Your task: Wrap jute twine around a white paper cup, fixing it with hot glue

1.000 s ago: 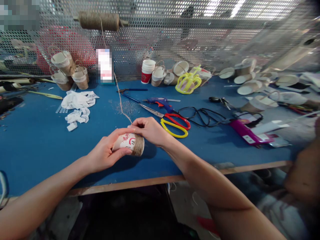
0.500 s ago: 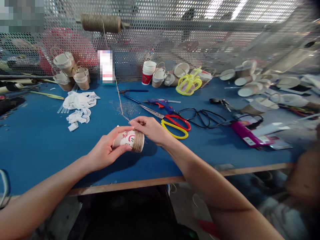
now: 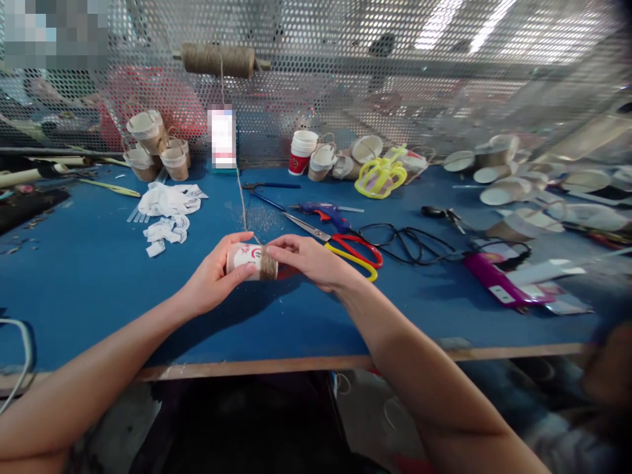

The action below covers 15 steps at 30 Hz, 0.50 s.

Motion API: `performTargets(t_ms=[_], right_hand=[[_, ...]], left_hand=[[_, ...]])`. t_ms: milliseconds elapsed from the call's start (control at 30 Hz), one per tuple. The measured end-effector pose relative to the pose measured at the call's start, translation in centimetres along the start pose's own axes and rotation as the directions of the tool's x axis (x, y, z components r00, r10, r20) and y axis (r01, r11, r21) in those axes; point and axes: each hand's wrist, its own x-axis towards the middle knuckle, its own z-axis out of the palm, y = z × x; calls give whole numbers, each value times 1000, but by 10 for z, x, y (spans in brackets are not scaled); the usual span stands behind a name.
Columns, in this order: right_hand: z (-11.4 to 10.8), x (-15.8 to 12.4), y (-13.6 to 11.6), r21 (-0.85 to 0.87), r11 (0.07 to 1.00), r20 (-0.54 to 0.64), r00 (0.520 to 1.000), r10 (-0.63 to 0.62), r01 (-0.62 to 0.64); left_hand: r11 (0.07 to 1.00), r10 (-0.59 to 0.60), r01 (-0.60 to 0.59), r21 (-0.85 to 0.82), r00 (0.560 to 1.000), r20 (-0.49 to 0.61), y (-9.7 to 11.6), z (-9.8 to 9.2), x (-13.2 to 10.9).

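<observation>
A white printed paper cup [image 3: 251,253] lies on its side above the table, brown twine wound in a band around its right end. My left hand [image 3: 215,270] is closed round the cup's left part, thumb in front and fingers behind. At the wound end, my right hand [image 3: 310,259] has its bent fingers on the cup; its fingertips are partly hidden. A twine strand [image 3: 241,197] runs from the cup up to a twine spool [image 3: 217,60] on a rod at the mesh. Right of the hands lie scissors [image 3: 353,249] with red and yellow handles.
Behind the scissors are a blue glue gun [image 3: 323,212] and pliers [image 3: 276,185]. White lace trim [image 3: 170,201] lies at left. Stacked paper cups [image 3: 300,153], twine-covered cups [image 3: 175,161] and a yellow basket-like piece [image 3: 378,178] stand toward the mesh. A purple power strip [image 3: 498,280] lies right.
The cup has turned to lie more level and sits slightly higher over the table. My right hand has moved from the strand above the cup to its wound end. The view has shifted slightly.
</observation>
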Motion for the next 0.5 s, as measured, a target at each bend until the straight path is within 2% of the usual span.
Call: performTargets(t_ms=[133, 233, 300, 500], right_hand=[[-5, 7, 3, 164, 986, -66, 997, 44, -32], [-9, 11, 3, 242, 969, -69, 996, 61, -43], [-11, 12, 3, 258, 966, -68, 996, 51, -32], [-11, 13, 5, 270, 963, -82, 996, 20, 3]], left_hand=[[982, -54, 35, -183, 994, -99, -5, -2, 7], [984, -35, -14, -176, 961, -275, -7, -7, 10], [989, -30, -22, -148, 940, -339, -8, -11, 11], [984, -100, 50, -169, 948, -302, -12, -12, 13]])
